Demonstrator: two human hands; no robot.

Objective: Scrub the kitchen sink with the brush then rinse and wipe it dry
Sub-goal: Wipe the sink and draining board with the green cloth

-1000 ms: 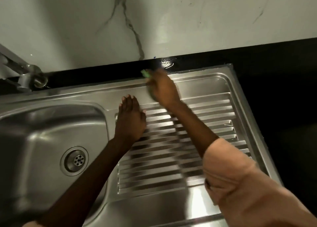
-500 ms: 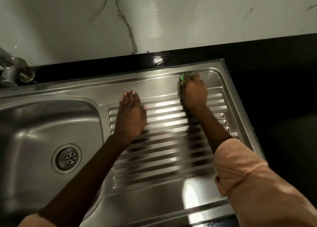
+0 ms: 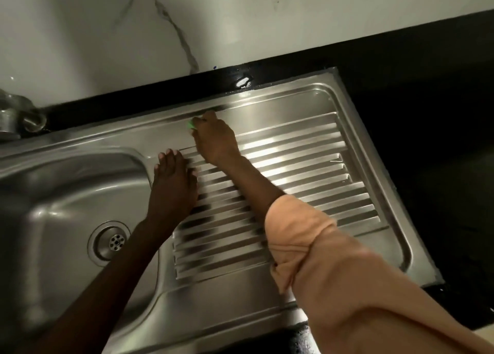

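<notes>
Sink [image 3: 315,105]: one, steel, set in the black desk [image 3: 427,139]; rigid, likely slick when wet.
Basin [image 3: 53,193]: one, left, with one drain [image 3: 113,242].
Right hand [image 3: 216,139]: fingers curled round the green brush, far edge of the drainboard.
Left hand [image 3: 173,185]: flat, fingers straight, bracing.
Brush [image 3: 191,123]: one, mostly hidden; appears small and light.
</notes>
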